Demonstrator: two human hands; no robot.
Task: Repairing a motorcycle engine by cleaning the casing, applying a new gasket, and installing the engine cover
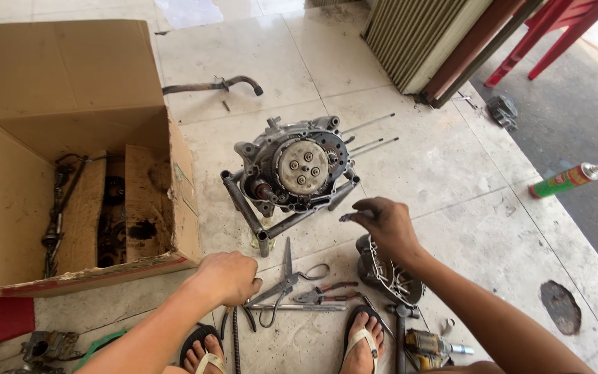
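From the head camera I look down on a pale tiled floor [451, 159] where an engine block [297, 166] sits upright in a dark tubular stand [257, 218], its round clutch face turned toward me and thin studs sticking out to the right.

My right hand [385, 225] hovers just below and to the right of the engine, fingers pinched on a small metal part [347, 217]; it looks like a bolt or short pin, though it is too small for me to be sure. Directly under that hand lies a dark engine cover [389, 273], open side up, on the floor.

My left hand [230, 277] is curled into a loose fist, resting at the near edge of a cluster of tools; I cannot tell whether it grips anything. Just beside it lie pliers with a wire loop [286, 280], a second pair of pliers with red handles [327, 294] and a thin rod [299, 307].

Both my feet in sandals [361, 343] show at the bottom edge, with a hammer [401, 325] and a yellow power tool [427, 348] near the right foot.

To the left stands an open cardboard box [70, 83] holding dark greasy parts. A bent pipe [212, 86] lies beyond the engine, a green spray can [565, 180] lies well off to the right, and red chair legs [555, 34] show at the top right corner.
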